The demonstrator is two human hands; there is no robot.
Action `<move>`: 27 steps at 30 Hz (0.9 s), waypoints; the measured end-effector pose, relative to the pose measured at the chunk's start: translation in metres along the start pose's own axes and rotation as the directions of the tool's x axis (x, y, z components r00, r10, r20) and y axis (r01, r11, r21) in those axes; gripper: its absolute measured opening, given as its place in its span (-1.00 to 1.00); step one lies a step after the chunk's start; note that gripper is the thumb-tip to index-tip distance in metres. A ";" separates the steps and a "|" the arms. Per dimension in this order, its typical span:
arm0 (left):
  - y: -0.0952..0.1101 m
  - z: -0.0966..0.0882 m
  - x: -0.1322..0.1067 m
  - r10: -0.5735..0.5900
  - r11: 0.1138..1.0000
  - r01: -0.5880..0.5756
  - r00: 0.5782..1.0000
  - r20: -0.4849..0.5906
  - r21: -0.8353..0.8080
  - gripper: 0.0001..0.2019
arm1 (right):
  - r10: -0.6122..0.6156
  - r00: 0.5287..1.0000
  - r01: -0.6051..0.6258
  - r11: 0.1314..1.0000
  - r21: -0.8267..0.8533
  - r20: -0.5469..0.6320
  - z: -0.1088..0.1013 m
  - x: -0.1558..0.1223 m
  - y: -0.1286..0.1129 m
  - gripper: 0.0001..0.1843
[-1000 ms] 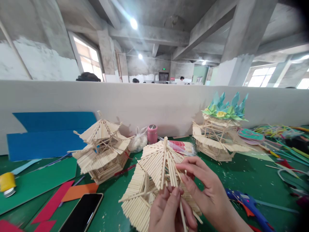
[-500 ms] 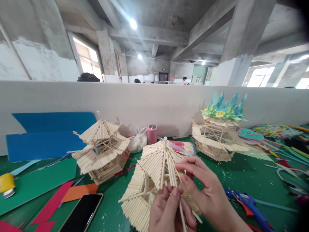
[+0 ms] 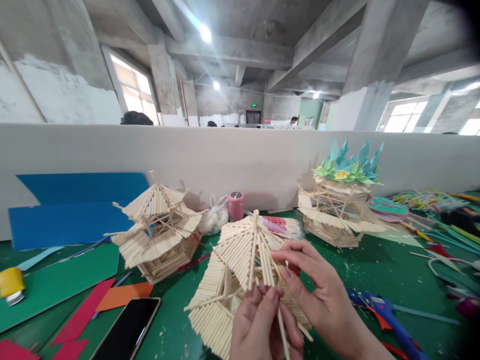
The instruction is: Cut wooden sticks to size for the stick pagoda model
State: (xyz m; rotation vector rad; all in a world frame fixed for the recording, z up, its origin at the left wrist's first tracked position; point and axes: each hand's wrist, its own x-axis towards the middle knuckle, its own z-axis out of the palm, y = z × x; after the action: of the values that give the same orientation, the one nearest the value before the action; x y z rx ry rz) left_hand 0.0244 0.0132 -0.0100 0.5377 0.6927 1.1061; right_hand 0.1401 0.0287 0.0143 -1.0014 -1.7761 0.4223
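A pavilion model (image 3: 213, 320) of pale round wooden sticks stands in front of me, its peaked upper roof (image 3: 240, 250) over a wider lower roof. My left hand (image 3: 258, 320) is at the front edge of the upper roof, thumb and fingers closed on a loose wooden stick (image 3: 283, 332) that points down toward me. My right hand (image 3: 318, 287) pinches at the roof's right side, thumb and forefinger against a roof stick. The exact contact between its fingertips is partly hidden. Both hands cover part of the lower roof.
A finished-looking stick pavilion (image 3: 159, 230) stands left; another (image 3: 333, 215) topped with folded paper stands right. A phone (image 3: 127, 330), coloured sheets (image 3: 56, 280) and a yellow-capped bottle (image 3: 11, 285) lie left. A blue glue gun (image 3: 390, 315) lies right. A pink canister (image 3: 236, 207) stands behind, before a white partition (image 3: 187, 155).
Both hands keep almost the same hold on the model and stick. The view has shifted very slightly. A distant person behind the partition has moved a little right.
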 end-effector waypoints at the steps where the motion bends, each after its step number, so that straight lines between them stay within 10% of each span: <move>1: 0.000 0.000 0.000 -0.004 1.000 0.004 1.000 0.006 0.000 -0.65 | 0.001 1.000 -0.001 1.000 -0.001 0.000 0.000 0.000 0.000 -0.78; 21: 0.004 0.010 -0.004 0.036 0.996 -0.036 0.999 0.004 -0.085 -0.86 | 0.016 1.000 -0.016 1.000 0.015 0.016 -0.001 0.000 -0.001 -0.78; 27: -0.002 0.010 -0.012 0.099 0.992 -0.094 0.994 0.052 -0.086 -0.87 | 0.047 0.981 -0.063 0.995 -0.076 -0.186 -0.018 -0.009 0.007 -0.71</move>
State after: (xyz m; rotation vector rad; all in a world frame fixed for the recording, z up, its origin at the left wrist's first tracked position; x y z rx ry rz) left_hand 0.0298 0.0003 -0.0019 0.5332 0.5741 1.2003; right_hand 0.1606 0.0224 0.0122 -1.1129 -1.6130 0.2834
